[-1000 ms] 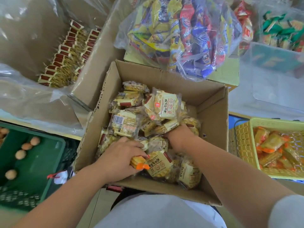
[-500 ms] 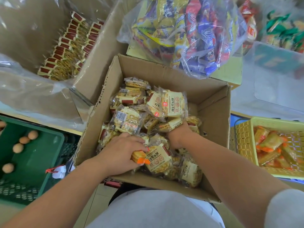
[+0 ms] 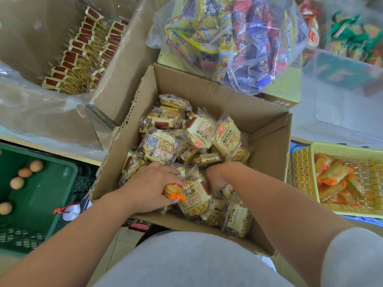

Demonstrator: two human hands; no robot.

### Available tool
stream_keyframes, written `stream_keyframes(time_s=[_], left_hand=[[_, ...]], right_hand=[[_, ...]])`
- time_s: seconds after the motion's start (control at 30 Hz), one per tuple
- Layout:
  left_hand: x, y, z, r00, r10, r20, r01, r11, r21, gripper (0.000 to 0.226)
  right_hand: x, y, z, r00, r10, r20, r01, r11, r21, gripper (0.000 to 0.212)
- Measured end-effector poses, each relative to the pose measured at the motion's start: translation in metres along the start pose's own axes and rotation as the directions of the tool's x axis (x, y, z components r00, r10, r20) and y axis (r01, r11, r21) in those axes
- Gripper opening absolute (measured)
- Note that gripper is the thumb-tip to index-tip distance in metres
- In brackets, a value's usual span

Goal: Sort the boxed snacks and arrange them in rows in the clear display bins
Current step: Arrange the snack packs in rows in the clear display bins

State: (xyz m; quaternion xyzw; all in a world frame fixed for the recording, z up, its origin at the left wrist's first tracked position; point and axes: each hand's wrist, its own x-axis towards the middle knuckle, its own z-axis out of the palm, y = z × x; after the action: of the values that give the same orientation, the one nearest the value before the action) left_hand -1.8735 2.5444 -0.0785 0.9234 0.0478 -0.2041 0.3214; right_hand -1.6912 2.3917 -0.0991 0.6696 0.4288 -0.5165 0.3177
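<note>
An open cardboard box [image 3: 267,139] in front of me holds several yellow-wrapped biscuit packets [image 3: 202,132] in a loose heap. My left hand [image 3: 148,186] lies at the box's near left and grips an orange-ended snack packet [image 3: 173,191]. My right hand [image 3: 216,177] is pushed down among the packets in the middle, fingers buried out of sight. At the upper left a clear display bin [image 3: 31,112] holds neat rows of red-and-yellow packets [image 3: 80,52].
A yellow basket [image 3: 302,172] with orange packets stands at the right. A green crate [image 3: 41,195] with several eggs sits at the left. Behind the box lies a clear bag of mixed snacks [image 3: 234,36], and a clear bin [image 3: 342,104] at the upper right.
The view has shifted slightly. Both hands stay in the box; the right hand has dug a little deeper among the packets, the left still holds the orange-ended packet.
</note>
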Motion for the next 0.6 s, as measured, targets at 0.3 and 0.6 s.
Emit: stream_keyframes(time_s=[0.3, 0.6], left_hand=[[0.002, -0.002, -0.001, 1.000, -0.005, 0.005, 0.005, 0.999, -0.053, 0.046], [0.005, -0.002, -0.003, 1.000, 0.008, -0.017, -0.010, 0.993, -0.116, 0.044]], right_hand=[[-0.012, 0.002, 0.006, 0.988, -0.019, 0.154, 0.019, 1.000, 0.005, 0.034], [-0.031, 0.012, 0.013, 0.976, -0.129, 0.173, 0.059, 0.931, 0.361, 0.047]])
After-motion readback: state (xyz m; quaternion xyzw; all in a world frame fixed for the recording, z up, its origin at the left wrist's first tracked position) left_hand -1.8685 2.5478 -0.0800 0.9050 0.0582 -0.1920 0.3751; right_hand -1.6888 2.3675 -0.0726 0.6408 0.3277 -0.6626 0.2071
